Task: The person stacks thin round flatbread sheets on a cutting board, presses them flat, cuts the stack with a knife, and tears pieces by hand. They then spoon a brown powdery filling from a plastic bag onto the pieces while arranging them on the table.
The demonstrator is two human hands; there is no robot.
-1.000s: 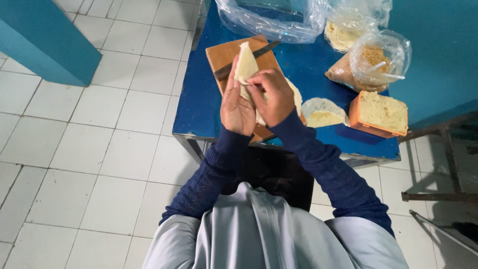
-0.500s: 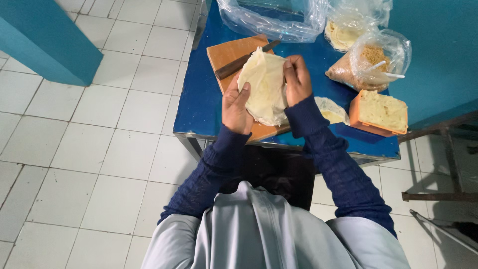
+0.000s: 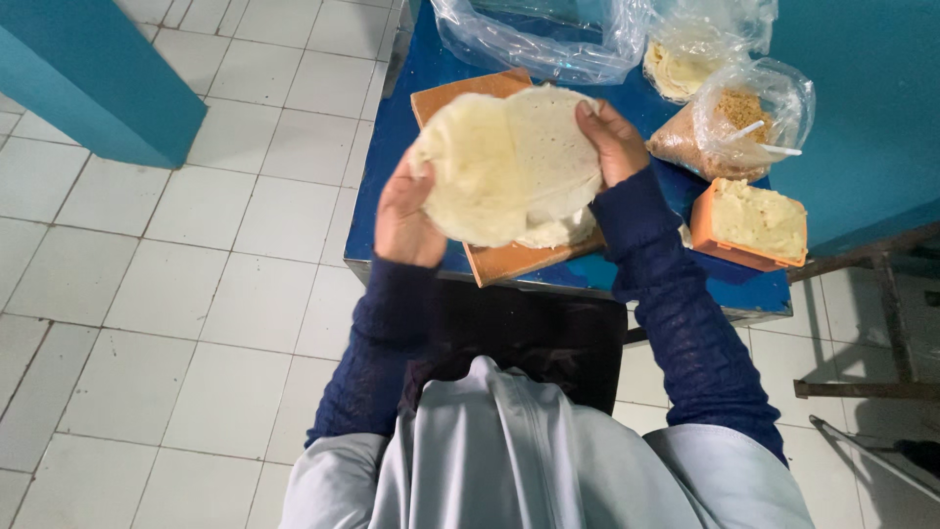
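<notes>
My left hand (image 3: 406, 211) grips the near-left edge of a thin pale flatbread (image 3: 509, 162), now spread wide open between my hands; a second ago it was folded narrow. My right hand (image 3: 612, 137) pinches its far-right edge. Under them lies a wooden board (image 3: 509, 263); right of my right hand, an orange tub (image 3: 749, 223).
</notes>
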